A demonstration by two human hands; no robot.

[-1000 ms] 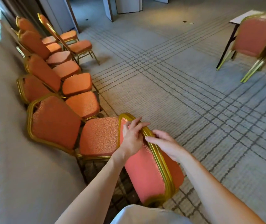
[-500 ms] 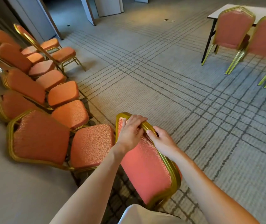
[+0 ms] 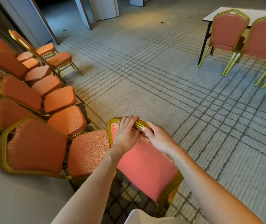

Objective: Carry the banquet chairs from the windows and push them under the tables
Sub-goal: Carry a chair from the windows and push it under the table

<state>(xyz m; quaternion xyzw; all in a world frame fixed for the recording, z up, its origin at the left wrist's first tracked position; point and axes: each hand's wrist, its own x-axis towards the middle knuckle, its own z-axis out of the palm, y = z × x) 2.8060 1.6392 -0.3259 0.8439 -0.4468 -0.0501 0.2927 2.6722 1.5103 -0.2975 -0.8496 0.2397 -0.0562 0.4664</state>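
Position: banquet chair point(image 3: 145, 167) at 6 o'clock, close in, its pink back pad turned toward the person. Its back stands just beside the front edge of the nearest row chair point(image 3: 36, 144). The seat and legs are hidden below the back, so I cannot tell whether it is on the carpet or lifted.

Grip: left hand point(image 3: 126, 135) over the top of the gold frame, fingers point(image 3: 129, 120) curled across the rail, palm on the pad. Beside it at 3 o'clock is the right hand point(image 3: 159, 139), its fingers point(image 3: 147, 127) wrapped on the same rail. The two hands are very close, possibly touching.

Surroundings: row of orange chairs point(image 3: 20, 94) runs along the wall from 8 to 10 o'clock, seats toward the room. One stray chair point(image 3: 59, 58) at 10 o'clock stands out of line. White surface point(image 3: 213, 14) at 1 o'clock on dark legs; two pink-backed chairs point(image 3: 227, 31) against its near edge, backs toward the camera. Grey lined carpet point(image 3: 161, 81) lies between them and the row.
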